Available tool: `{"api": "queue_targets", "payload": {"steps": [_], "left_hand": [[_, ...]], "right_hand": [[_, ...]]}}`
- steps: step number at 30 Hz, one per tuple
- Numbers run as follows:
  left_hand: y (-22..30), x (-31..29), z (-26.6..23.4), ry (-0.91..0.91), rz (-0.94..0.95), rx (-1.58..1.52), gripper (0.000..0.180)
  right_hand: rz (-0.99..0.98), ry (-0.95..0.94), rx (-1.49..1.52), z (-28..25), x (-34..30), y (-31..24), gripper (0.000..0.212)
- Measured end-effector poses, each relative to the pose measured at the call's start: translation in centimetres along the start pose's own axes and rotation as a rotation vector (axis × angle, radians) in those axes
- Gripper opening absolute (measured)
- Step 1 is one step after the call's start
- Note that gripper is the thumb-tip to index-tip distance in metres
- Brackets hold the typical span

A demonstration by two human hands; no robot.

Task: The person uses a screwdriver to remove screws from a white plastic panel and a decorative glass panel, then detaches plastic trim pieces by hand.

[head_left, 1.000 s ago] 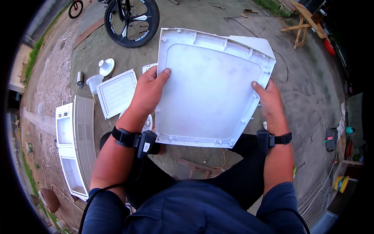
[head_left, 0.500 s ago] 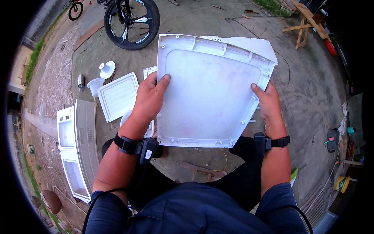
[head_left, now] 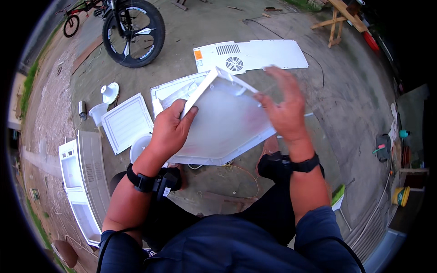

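A white plastic panel point(head_left: 223, 123) with a raised rim and small clips along its edge is held up in front of me, turned so a corner points away. My left hand point(head_left: 170, 125) grips its left edge, thumb on the upper face. My right hand point(head_left: 287, 104) is at the right edge, slightly blurred, fingers spread and lifted; the thumb is close to the rim, and whether it touches I cannot tell. Beyond lies a flat white back panel point(head_left: 277, 54) with slots and a round fan grille. Another white tray-like part point(head_left: 159, 86) is partly hidden behind the held panel.
To the left lie a white ribbed panel point(head_left: 127, 123), a funnel-like white part point(head_left: 109, 93), a translucent cup point(head_left: 97, 111) and a metal cylinder point(head_left: 82, 109). A white two-section cabinet point(head_left: 93, 173) stands nearer. A bicycle wheel point(head_left: 133, 34) is at the far left, a wooden stand point(head_left: 334, 29) far right.
The held panel has tilted and turned, its far corner now pointing away. My right hand has lifted its fingers off the right edge. The grille panel beyond has come into full view.
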State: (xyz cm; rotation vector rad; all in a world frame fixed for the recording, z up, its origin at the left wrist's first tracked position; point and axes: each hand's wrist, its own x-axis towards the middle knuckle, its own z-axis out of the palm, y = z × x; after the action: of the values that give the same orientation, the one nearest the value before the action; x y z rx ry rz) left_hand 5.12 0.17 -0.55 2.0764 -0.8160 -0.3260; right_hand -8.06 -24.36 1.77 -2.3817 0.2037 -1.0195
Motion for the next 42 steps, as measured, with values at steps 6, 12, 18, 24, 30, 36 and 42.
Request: {"api": "queue_targets", "payload": {"steps": [6,12,18,24,30,36,42], "left_hand": [[0.3,-0.6,1.0,-0.029,0.038,-0.020,0.022],[1.2,-0.8,1.4,0.007,0.099,0.014,0.021],[1.6,-0.8,1.6,0.018,0.135,0.002,0.019],[1.6,-0.9,1.7,0.012,0.162,0.042,0.018],[1.6,-0.8,1.5,-0.010,0.171,0.047,0.019],[1.6,-0.3,1.7,-0.040,0.119,0.038,0.021],[1.1,0.1,2.2,-0.056,0.095,0.057,0.021]], "right_hand": [[-0.027,-0.033,0.191,1.9,0.0,-2.2,0.022],[-0.050,0.073,0.076,2.1,-0.2,-2.9,0.016],[0.034,0.072,0.175,1.6,-0.2,-2.8,0.011],[0.094,-0.003,0.265,0.7,0.1,-2.5,0.010],[0.199,-0.120,0.312,-0.1,0.7,-2.5,0.013],[0.190,-0.159,0.355,0.1,0.8,-1.6,0.020],[0.177,-0.309,0.311,-0.4,1.0,-1.0,0.029]]}}
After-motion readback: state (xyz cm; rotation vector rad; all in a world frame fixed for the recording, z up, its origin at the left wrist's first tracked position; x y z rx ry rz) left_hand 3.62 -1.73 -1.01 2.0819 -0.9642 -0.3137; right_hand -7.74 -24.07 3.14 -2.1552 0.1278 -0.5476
